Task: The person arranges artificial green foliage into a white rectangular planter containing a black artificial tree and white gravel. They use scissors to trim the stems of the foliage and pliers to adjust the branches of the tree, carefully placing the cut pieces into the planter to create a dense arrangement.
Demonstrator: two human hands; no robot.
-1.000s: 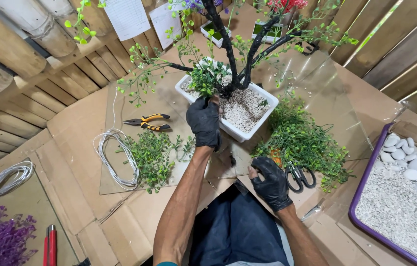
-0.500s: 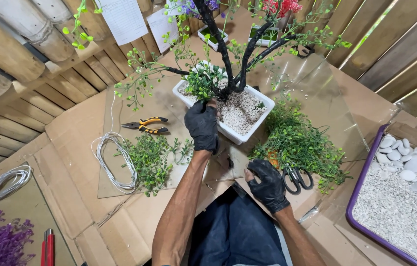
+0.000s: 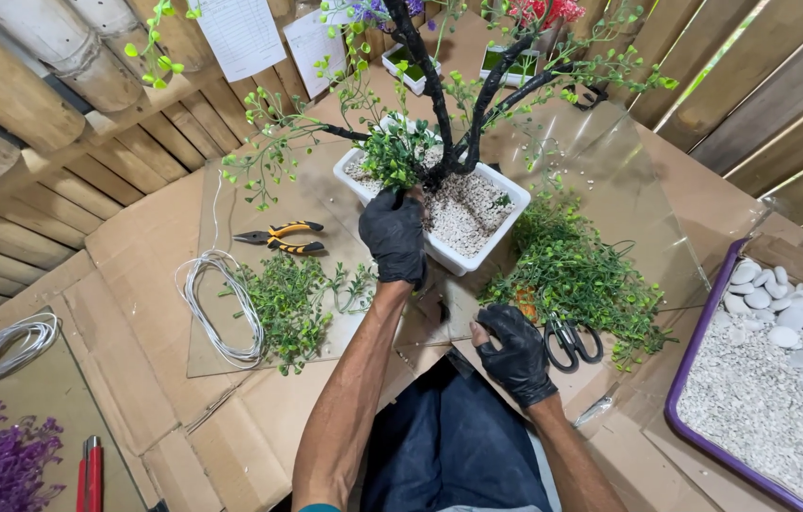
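Left hand (image 3: pixel 395 235), gloved, apparently pinches a green sprig (image 3: pixel 394 152) into the gravel of the white planter (image 3: pixel 463 258) beside the black trunk (image 3: pixel 425 76), while the right hand (image 3: pixel 515 353) rests loosely curled near the scissors (image 3: pixel 570 341); the stem seats best pressed straight down.

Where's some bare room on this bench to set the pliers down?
Bare cardboard lies left of the wire coil, toward the wooden slats, and in front of the greenery sprigs. Crowded: around the white planter, the left hand, the scissors and the right hand.
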